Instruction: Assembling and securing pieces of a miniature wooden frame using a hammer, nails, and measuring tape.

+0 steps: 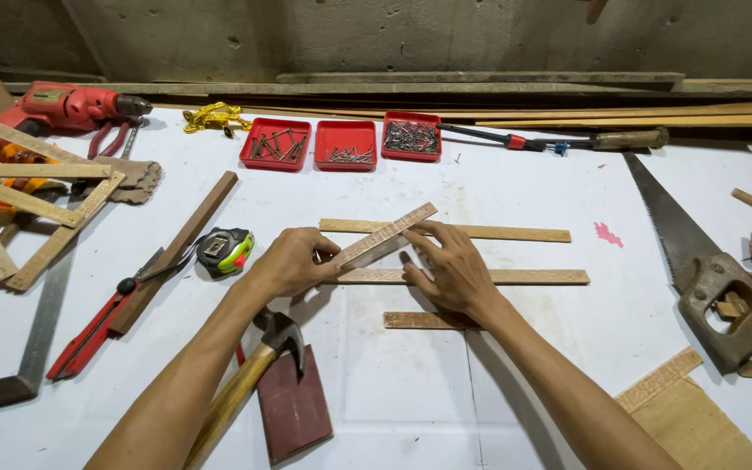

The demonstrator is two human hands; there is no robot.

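Both hands, left hand [287, 261] and right hand [447, 268], are pinching a short wood slat [385, 235] for me, laid diagonally across two long strips [515, 277] on the white table [515, 183]. Hammer [254, 374] sits below, tape measure [224, 251] just left.

Two bare forearms come in from the lower edge, one from the lower left and one from the lower right, each ending in a bare hand. No sleeve shows on either arm (whatever is worn above lies outside the view). The left hand [289, 259] carries no glove, ring, watch or band, and neither does the right hand [450, 270]. The arms are lean, with slim wrists. The fingers are long, with short, plain nails.
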